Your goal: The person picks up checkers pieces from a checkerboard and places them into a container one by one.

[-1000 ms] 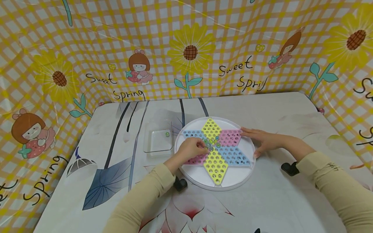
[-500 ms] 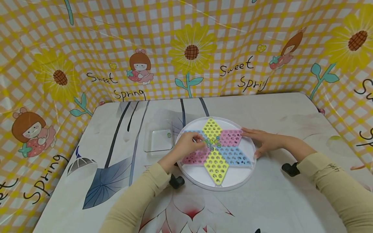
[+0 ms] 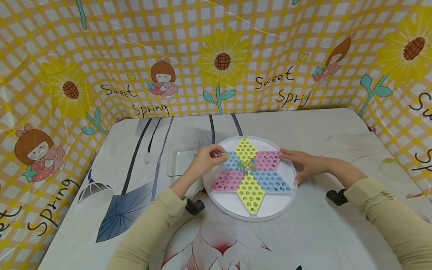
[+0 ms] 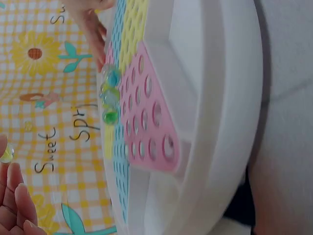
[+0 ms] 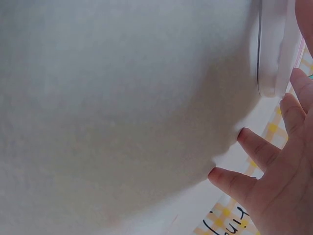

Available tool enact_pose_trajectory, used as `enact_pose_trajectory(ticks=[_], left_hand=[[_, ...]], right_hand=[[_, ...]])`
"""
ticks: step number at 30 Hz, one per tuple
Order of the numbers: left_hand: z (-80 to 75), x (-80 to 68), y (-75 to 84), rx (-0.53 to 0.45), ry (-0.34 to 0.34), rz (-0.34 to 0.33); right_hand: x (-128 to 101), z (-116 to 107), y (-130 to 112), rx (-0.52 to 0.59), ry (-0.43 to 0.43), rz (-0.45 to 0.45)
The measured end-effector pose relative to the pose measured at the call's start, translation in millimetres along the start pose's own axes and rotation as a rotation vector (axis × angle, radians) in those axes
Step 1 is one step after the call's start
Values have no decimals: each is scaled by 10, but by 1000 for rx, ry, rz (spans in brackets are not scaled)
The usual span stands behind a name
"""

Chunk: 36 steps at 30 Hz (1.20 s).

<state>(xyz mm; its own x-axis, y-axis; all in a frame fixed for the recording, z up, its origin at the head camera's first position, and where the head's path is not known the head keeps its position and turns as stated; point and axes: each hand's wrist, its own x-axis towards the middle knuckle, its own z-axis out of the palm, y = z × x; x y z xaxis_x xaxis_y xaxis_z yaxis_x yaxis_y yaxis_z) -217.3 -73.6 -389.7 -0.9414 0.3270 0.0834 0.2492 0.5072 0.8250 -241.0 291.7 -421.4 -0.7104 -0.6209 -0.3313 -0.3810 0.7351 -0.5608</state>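
In the head view, my left hand [image 3: 205, 162] pinches a glass marble [image 3: 225, 154] between thumb and fingertips, over the left blue section of a round white Chinese checkers board [image 3: 226, 202]. The left wrist view shows that marble [image 4: 7, 154] as clear with a yellow-green core. Several green and blue marbles [image 3: 245, 164] sit clustered at the middle of the star. My right hand [image 3: 305, 164] rests with spread, extended fingers at the board's right rim. From the right wrist view, its fingers [image 5: 259, 149] fan out beside the rim, some touching the tabletop.
A clear square container [image 3: 175, 165] stands left of the board, partly covered by my left hand, with a green marble showing at its right side. Checked cloth [image 3: 189, 45] with sunflowers hangs behind and around the table [image 3: 320, 232].
My left hand has moved from the board's middle up and left to the blue section, a marble now showing at its fingertips. The right hand has stayed at the rim.
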Motion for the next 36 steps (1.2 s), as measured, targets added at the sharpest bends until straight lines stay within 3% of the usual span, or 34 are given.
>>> enact_pose_trajectory(ticks=[13,36], left_hand=[[-344,-53,-79,-27,150,-29],[-631,-166,-231,-39,219,-39]], right_hand=[[-7,-18,-22,-7,-3,13],[6,-6,-22,10,-8,2]])
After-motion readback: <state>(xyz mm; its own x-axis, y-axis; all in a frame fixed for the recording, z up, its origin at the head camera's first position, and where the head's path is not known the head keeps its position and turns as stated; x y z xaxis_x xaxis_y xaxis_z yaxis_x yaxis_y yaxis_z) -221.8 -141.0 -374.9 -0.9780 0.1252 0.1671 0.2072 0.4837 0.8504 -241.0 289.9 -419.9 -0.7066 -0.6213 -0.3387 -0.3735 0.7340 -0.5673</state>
